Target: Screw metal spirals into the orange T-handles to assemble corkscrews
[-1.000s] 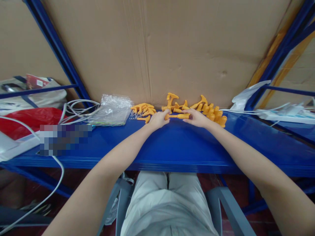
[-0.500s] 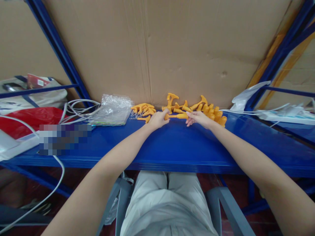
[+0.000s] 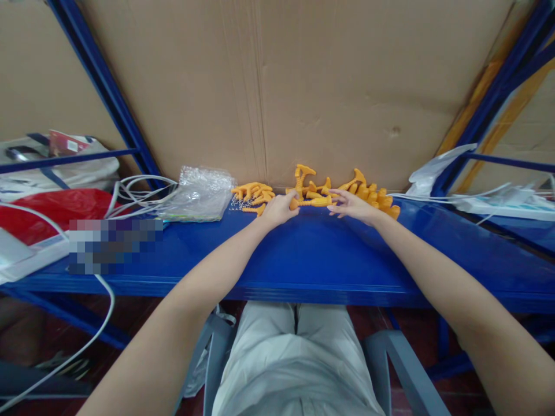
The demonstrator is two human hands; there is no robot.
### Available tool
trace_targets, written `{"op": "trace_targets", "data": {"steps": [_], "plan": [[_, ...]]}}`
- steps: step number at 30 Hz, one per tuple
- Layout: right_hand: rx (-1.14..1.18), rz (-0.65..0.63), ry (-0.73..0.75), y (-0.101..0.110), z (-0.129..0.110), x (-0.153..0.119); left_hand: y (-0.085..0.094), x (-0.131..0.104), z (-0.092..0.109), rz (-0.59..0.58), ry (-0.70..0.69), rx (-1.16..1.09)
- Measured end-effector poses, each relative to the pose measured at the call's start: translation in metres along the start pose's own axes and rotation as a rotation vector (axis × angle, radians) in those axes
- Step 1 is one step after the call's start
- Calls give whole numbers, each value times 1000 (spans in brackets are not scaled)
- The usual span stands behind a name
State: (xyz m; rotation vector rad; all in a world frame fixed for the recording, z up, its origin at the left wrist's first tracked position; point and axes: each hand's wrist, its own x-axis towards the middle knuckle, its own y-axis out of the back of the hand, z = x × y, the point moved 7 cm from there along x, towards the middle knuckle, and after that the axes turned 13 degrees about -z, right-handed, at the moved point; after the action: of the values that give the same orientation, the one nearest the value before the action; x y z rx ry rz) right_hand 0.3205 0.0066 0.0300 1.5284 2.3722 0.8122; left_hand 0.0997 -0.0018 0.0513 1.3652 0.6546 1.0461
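Note:
My left hand is closed on the left end of a yellow plastic screw-like piece, which lies level, pointing right. Threads show along its middle, and a thicker sleeve forms its right end. Beside that end is my right hand, its fingers spread apart; whether a fingertip touches the sleeve I cannot tell. Behind the hands stands a yellow threaded piece with a T-shaped top. Yellow handle-like pieces lie in a pile left of my left hand. Several yellow sleeves are heaped behind my right hand.
Small metal bits lie by the left pile. Farther left are clear plastic bags, white cables and a red bag. A cardboard sheet backs the blue table. White plastic is at the right post.
My right hand's fingers have spread and drawn slightly away from the sleeve end of the yellow piece. My left hand keeps its hold, nearly unmoved.

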Motion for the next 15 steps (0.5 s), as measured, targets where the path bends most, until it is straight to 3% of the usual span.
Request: {"op": "trace_targets", "data": {"steps": [15], "plan": [[124,71,30,2,7,4,1,-2,0,39,-14,-13]]}}
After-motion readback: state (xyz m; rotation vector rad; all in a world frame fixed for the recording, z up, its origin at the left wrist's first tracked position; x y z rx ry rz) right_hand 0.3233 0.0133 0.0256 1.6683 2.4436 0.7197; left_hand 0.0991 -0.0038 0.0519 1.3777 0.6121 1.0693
